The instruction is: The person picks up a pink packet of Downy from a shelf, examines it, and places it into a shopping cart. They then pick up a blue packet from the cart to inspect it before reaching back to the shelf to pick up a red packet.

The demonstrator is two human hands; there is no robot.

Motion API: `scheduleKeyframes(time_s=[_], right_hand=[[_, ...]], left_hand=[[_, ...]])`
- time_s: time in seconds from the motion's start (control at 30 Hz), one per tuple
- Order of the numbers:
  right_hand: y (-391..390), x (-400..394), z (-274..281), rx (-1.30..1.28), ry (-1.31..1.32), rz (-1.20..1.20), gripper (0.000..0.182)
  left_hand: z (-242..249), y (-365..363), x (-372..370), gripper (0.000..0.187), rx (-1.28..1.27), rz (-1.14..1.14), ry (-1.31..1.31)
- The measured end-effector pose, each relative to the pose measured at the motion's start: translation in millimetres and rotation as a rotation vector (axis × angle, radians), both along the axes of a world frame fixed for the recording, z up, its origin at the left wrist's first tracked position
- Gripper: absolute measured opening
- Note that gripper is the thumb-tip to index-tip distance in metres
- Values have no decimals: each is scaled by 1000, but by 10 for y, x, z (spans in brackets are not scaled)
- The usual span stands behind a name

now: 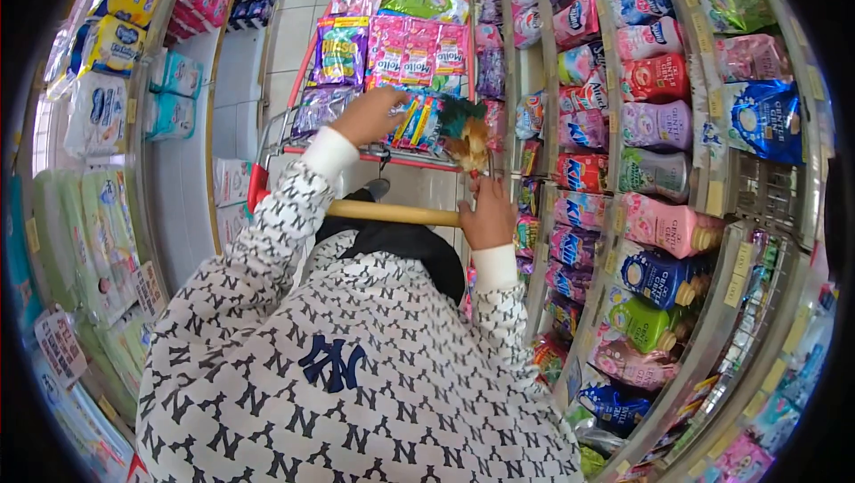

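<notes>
My left hand [372,116] reaches over the near side of a shopping cart, its fingers closed at the left edge of a pack of colourful striped sachets [417,123]. A feather duster [469,143] with brown and dark green feathers points up and away from my right hand [490,214]. That hand is closed around the duster's thin reddish grip and rests at the right end of the yellow cart handle [392,213]. Pink Molto packs [414,45], a purple and yellow pouch [341,48] and a green pack [419,0] lie in the cart.
Shelves of softener pouches and bottles [659,122] line the right side closely. On the left stand shelves with diaper packs [111,233] and teal packs [171,116]. Tiled floor [307,2] runs beside the cart. A shoe [378,189] shows under the handle.
</notes>
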State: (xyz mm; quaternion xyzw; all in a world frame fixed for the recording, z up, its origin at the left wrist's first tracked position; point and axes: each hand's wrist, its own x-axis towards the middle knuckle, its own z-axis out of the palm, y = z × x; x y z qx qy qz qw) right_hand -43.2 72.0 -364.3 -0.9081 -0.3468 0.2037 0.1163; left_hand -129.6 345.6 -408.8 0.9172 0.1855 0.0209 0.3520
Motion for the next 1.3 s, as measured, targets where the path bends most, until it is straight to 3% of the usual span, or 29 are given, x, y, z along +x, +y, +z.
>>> scheduleKeyframes(time_s=[0.13,0.23,0.37,0.5,0.6,0.63,0.73,0.83,0.9,1.0,1.03,1.13,1.17,1.27,1.3], right_hand=[[-243,-219,111,90,-48,-127,39],[-201,-431,250,174,-137,-295,44],[-319,-645,125,336,31,-453,51],[-395,-831,70,534,36,-530,45],[-473,-1046,86,816,428,-929,33],[-537,-1101,57,883,426,-960,30],[-675,-1262,227,1009,473,-1153,26],[-702,-1399,521,1147,482,-1244,26],[-757,-1509,654,1231,534,-1223,27],[-866,-1738,804,1261,541,-1159,27],[-870,-1819,847,1266,521,-1122,26],[-770,-2084,968,1252,399,-1043,24],[-738,-2211,990,1192,351,-1013,24],[-656,-2511,758,955,239,-910,21],[-643,-2584,679,901,224,-867,20]], left_hand=[[-341,-104,588,36,55,-161,166],[-510,-221,779,34,125,-116,280],[-471,-196,788,25,1,-1,238],[-666,57,551,20,-454,-244,-38],[-255,20,357,21,-930,159,80],[-182,8,339,23,-1074,288,38],[418,-112,249,30,-1381,434,-212],[936,-302,99,45,-1707,349,-369],[1184,-472,-61,54,-1908,328,-455],[1325,-714,-303,66,-2135,105,-494],[1412,-811,-343,81,-2030,227,-508],[1413,-989,-558,91,-2088,43,-457],[1374,-1032,-625,92,-2101,23,-330],[1177,-1251,-825,92,-1893,167,-237],[1082,-1309,-909,92,-2328,-238,-208]])
